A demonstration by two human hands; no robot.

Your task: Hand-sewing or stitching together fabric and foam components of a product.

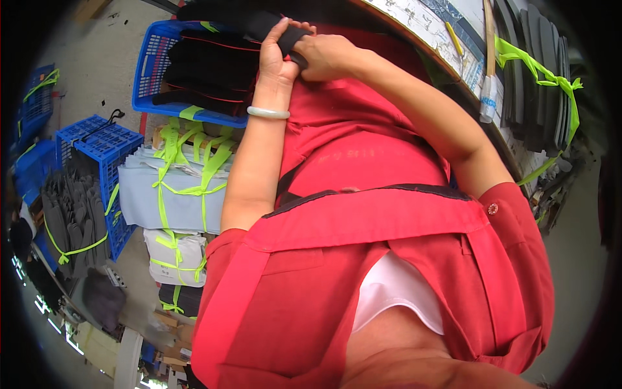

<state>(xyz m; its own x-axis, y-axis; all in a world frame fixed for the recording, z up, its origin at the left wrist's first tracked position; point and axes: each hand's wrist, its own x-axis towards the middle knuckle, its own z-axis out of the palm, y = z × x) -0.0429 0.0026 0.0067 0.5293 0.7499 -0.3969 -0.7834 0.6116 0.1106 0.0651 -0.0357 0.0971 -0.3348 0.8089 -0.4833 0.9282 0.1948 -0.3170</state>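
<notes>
Both my hands are together at the top of the head view, in front of my red apron point(363, 162). A piece of black cloth point(295, 40) runs between them. My right hand point(325, 56) is closed, its fingers curled round the cloth. Close beside it, my left hand point(277, 59) has its thumb up against the same cloth and its fingertips showing behind it. A pale bangle point(268, 113) circles my left wrist. The cloth's far end merges with dark material at the upper edge, so its full shape is hidden.
At left stands a blue plastic basket point(144, 78) of black pieces with red edging. Below it lie pale blue bundles point(139, 185) tied with lime-green strips. A worktable point(414, 23) with a yellow pen point(453, 37) is at right, near stacked dark grey pieces point(534, 78).
</notes>
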